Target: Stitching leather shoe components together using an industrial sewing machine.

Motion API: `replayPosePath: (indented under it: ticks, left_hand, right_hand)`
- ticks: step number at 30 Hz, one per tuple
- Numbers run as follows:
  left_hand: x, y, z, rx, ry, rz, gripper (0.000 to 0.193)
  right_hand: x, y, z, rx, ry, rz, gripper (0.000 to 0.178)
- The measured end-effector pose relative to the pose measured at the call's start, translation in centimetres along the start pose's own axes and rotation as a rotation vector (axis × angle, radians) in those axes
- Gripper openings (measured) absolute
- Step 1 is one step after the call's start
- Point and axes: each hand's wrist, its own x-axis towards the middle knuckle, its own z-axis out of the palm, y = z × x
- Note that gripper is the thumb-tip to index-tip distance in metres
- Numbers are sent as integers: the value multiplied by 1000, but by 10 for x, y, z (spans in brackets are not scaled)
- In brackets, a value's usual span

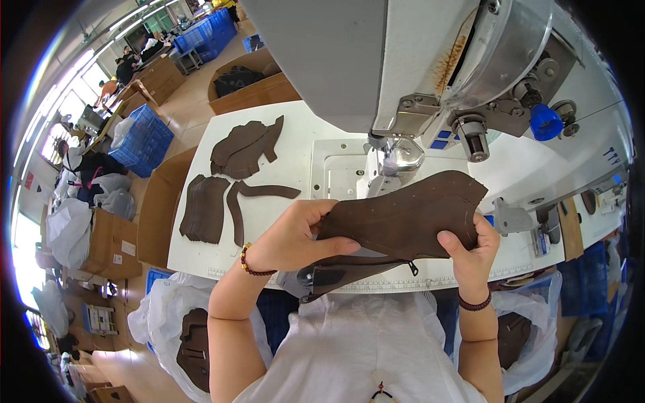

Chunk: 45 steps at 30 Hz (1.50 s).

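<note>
Between my two hands I hold up a brown leather piece (403,211), wide and curved, over the front of the white sewing table (295,144). My left hand (306,235) grips its left end, thumb on top. At the right end my right hand (470,252) pinches the edge between thumb and fingers. Just below it hangs a dark part with a zipper pull (412,268); whether it is joined to the leather I cannot tell. The sewing machine head (396,154) stands right behind the piece, whose upper edge covers part of the machine bed.
On the table's left lie a stack of cut brown pieces (205,209), curved strips (269,191) and another pile (247,146). Plastic-lined bins (158,309) with brown parts flank me below. Cardboard boxes (164,208) and blue crates (144,138) stand at left; people work farther back.
</note>
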Motion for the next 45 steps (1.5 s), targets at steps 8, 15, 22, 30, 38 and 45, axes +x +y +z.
replayPosePath:
  ticks: [8, 15, 22, 30, 38, 45]
  left_hand:
    - [4, -17, -1, -70, 7, 62, 32]
    - [5, -23, 1, -121, 25, 75, 31]
    - [0, -28, 5, -612, 92, 26, 55]
    - [-38, -60, 12, -375, -51, 133, 62]
    - [-51, -48, 22, -397, 16, 90, 35]
    - [-45, -49, 29, -335, 81, 212, 24]
  right_hand:
    - [1, 2, 3, -7, 7, 15, 25]
    - [1, 6, 4, -17, 11, 17, 25]
    - [4, 13, 6, 4, 58, 0, 26]
    - [-5, 19, 4, -143, 120, -96, 28]
    - [-12, 16, 4, -110, 112, -105, 28]
    - [-14, 18, 2, -62, 132, -113, 28]
